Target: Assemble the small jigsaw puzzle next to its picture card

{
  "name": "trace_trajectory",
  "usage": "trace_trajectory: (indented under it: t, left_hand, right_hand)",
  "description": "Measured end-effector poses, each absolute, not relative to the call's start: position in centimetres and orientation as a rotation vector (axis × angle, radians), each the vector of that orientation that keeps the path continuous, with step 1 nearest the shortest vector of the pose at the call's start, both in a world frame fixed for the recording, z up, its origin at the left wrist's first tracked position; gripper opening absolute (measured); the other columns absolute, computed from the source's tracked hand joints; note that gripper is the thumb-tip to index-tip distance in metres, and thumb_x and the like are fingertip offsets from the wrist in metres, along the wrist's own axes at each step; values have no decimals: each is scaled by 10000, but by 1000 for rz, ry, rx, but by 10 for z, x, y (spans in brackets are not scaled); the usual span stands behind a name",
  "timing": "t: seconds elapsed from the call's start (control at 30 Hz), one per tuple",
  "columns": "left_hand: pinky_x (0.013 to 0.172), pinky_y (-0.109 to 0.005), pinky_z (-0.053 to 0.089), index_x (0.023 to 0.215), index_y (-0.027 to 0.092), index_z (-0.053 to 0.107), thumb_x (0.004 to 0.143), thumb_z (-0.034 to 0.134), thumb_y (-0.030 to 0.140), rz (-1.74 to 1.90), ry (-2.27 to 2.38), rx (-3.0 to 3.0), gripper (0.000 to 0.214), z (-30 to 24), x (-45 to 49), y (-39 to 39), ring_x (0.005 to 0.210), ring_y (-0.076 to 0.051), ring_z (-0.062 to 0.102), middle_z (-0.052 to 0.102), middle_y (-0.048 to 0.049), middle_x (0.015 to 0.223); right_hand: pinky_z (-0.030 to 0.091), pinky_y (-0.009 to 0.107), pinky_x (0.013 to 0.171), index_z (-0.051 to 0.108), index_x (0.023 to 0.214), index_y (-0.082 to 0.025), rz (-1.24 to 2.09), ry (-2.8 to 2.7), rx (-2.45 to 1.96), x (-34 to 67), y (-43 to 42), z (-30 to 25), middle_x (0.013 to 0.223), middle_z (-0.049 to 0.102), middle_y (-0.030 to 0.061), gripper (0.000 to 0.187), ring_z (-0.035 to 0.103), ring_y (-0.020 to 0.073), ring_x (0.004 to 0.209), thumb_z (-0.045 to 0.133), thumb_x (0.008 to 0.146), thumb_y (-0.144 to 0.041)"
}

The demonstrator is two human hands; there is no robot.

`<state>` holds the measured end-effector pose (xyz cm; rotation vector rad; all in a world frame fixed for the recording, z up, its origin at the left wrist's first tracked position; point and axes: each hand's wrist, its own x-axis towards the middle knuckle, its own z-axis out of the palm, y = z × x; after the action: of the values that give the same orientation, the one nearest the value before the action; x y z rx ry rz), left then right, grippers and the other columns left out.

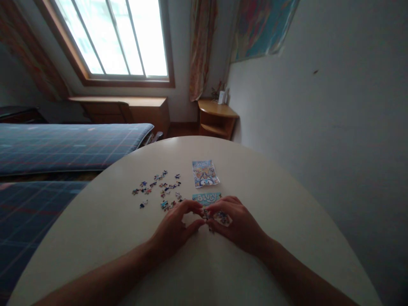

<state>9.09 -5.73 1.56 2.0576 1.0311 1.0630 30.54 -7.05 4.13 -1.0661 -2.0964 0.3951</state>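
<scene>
Puzzle cluster [223, 219], middle of the worktop [280, 199], beside loose pieces [159, 189], pinched between our left hand [177, 229] and right hand [237, 225], both closed on it; we judge it light, flimsy, best gripped edgewise.

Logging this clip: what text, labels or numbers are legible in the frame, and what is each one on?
"BLU": big pale letters on the assembled puzzle strip; the letters after these are blurred.
Title band at the top of the reference picture: too small to read.
Print on the loose puzzle pieces: too small to read.
On the wall poster: no readable text.
</scene>
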Motion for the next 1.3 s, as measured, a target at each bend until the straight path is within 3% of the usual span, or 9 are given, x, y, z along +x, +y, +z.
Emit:
trace_trajectory:
  t: [0.63,1.3]
  left_hand:
    - [783,-298,505,930,225,647,893,625,204,1075,962,2117,48,21,96,-55,847,-171,649,696,-15,897]
    - [820,-321,518,857,214,629,888,608,142,1131,878,2179,81,25,98,-53,884,-172,656,717,-28,911]
  right_hand:
    - [464,355,829,657,993,-236,327,-2096,-1050,309,-74,44,848,738,17,179,671,201,852,729,830,-237]
    - [471,353,836,668,905,-221,361,-2102,-1092,308,-72,43,826,735,20,122,668,198,843,749,816,-244]
